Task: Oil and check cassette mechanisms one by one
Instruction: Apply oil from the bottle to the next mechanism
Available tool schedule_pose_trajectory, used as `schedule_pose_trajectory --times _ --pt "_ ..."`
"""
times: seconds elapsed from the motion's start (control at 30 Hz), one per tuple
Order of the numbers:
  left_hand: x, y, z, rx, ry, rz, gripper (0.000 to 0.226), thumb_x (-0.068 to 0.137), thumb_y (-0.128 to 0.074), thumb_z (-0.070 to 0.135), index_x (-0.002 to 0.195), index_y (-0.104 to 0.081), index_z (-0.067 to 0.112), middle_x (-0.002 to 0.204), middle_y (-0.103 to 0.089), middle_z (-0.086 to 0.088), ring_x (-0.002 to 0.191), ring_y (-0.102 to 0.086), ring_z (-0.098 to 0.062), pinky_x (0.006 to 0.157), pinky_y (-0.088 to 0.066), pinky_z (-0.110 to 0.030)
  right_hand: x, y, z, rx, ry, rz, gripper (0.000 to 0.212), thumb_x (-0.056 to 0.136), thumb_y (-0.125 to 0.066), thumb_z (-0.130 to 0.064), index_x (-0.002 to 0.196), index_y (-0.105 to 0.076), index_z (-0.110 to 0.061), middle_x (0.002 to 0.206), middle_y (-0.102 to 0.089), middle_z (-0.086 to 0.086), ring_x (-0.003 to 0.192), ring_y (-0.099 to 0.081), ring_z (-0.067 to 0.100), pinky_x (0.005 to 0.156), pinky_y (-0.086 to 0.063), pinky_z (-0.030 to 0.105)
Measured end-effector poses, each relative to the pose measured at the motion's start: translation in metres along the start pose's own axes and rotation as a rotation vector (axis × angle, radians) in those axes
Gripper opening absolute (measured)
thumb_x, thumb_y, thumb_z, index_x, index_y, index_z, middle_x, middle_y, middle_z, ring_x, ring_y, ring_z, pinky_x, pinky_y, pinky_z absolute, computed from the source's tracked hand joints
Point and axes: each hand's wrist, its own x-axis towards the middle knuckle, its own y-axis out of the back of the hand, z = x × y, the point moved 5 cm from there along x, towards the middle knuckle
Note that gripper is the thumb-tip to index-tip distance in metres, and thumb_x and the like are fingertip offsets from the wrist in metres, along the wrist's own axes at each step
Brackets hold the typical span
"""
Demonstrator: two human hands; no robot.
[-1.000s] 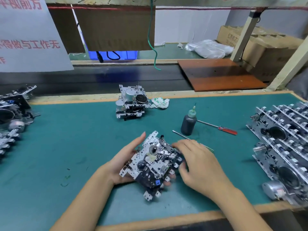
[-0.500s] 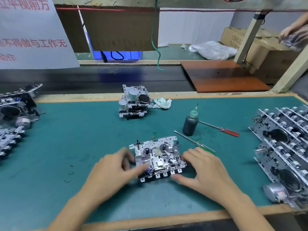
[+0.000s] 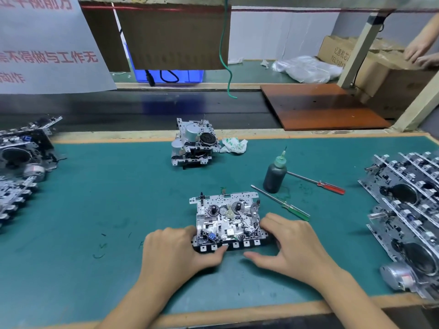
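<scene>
Both hands, left and right, grip the cassette mechanism; oil bottle seemingly holds dark liquid.

Bright, even overhead light falls on the green mat, leaving only soft, short shadows under the hands and beside the oil bottle. Metal on the mechanism glints a little. The centre is sharp. Toward the edges the wide lens bends straight lines, and the paper sign at upper left looks soft and washed out.
</scene>
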Motion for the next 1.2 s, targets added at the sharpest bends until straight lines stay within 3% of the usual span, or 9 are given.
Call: schedule_pose_trajectory --times 0.3,0.4,0.53,0.67,0.77,0.9,1.1,1.2 --pt "-0.002 -0.006 -0.006 -0.049 -0.040 -0.098 0.064 0.052 -0.044 0.084 0.050 -0.061 0.023 0.032 -0.043 -0.002 0.032 -0.049 -0.021 0.037 -0.031 -0.020 -0.003 -0.006 0.001 -0.006 -0.040 0.062 0.054 0.072 -0.050 -0.067 0.067 -0.057 -0.014 0.058 -0.049 -0.006 0.048 -0.050 0.019 0.044 -0.036 0.022" --pt "-0.003 -0.005 -0.004 -0.108 -0.131 -0.091 0.057 0.054 -0.050 0.080 0.048 -0.048 0.023 0.032 -0.041 -0.001 0.031 -0.044 -0.018 0.036 -0.031 -0.018 -0.003 -0.005 0.000 -0.035 -0.097 0.122 0.057 0.066 -0.052 -0.069 0.059 -0.054 -0.013 0.051 -0.045 -0.004 0.043 -0.045 0.020 0.041 -0.036 0.023" --pt "0.000 0.002 -0.005 -0.180 -0.228 -0.049 0.049 0.058 -0.056 0.071 0.059 -0.019 0.038 0.033 -0.039 0.002 0.030 -0.040 -0.016 0.033 -0.035 -0.018 -0.003 -0.007 0.000 -0.060 -0.081 0.105 0.055 0.068 -0.051 -0.067 0.059 -0.052 -0.013 0.052 -0.042 -0.006 0.042 -0.040 0.018 0.040 -0.032 0.022" --pt "-0.002 -0.003 -0.012 -0.203 -0.222 -0.112 0.049 0.061 -0.056 0.070 0.056 -0.035 0.027 0.036 -0.035 0.006 0.035 -0.042 -0.012 0.037 -0.038 -0.021 0.000 -0.005 0.003 -0.062 0.024 0.028 0.050 0.078 -0.048 -0.061 0.069 -0.055 -0.013 0.060 -0.047 -0.005 0.045 -0.046 0.018 0.042 -0.030 0.020" --pt "-0.001 -0.002 -0.012 -0.198 -0.207 -0.064 0.051 0.065 -0.056 0.064 0.050 -0.038 0.018 0.034 -0.037 0.002 0.032 -0.039 -0.018 0.035 -0.034 -0.020 0.001 -0.006 0.003 -0.040 0.027 0.021 0.049 0.080 -0.048 -0.061 0.071 -0.057 -0.013 0.062 -0.048 -0.006 0.047 -0.048 0.018 0.042 -0.032 0.021" --pt "0.002 -0.003 -0.009 -0.139 -0.198 -0.014 0.052 0.068 -0.054 0.057 0.045 -0.038 0.014 0.031 -0.032 -0.004 0.031 -0.034 -0.026 0.031 -0.027 -0.018 0.001 -0.005 0.005 0.031 0.025 0.019 0.047 0.070 -0.057 -0.064 0.071 -0.055 -0.016 0.065 -0.034 -0.015 0.052 -0.032 0.009 0.047 -0.027 0.024" --pt "-0.001 -0.001 -0.009 -0.162 -0.289 -0.031 0.051 0.065 -0.056 0.070 0.055 -0.034 0.024 0.034 -0.038 0.002 0.031 -0.039 -0.018 0.032 -0.031 -0.019 -0.001 -0.007 0.004 0.020 0.020 0.028 0.047 0.074 -0.055 -0.058 0.066 -0.055 -0.012 0.058 -0.042 -0.008 0.046 -0.039 0.016 0.044 -0.030 0.028" --pt "-0.001 0.000 -0.007 -0.148 -0.274 -0.007 0.048 0.067 -0.056 0.063 0.052 -0.038 0.021 0.034 -0.037 0.000 0.031 -0.038 -0.019 0.032 -0.030 -0.019 0.000 -0.006 0.005 0.040 0.001 0.041 0.045 0.074 -0.056 -0.058 0.065 -0.053 -0.014 0.059 -0.035 -0.011 0.048 -0.033 0.012 0.046 -0.027 0.025"
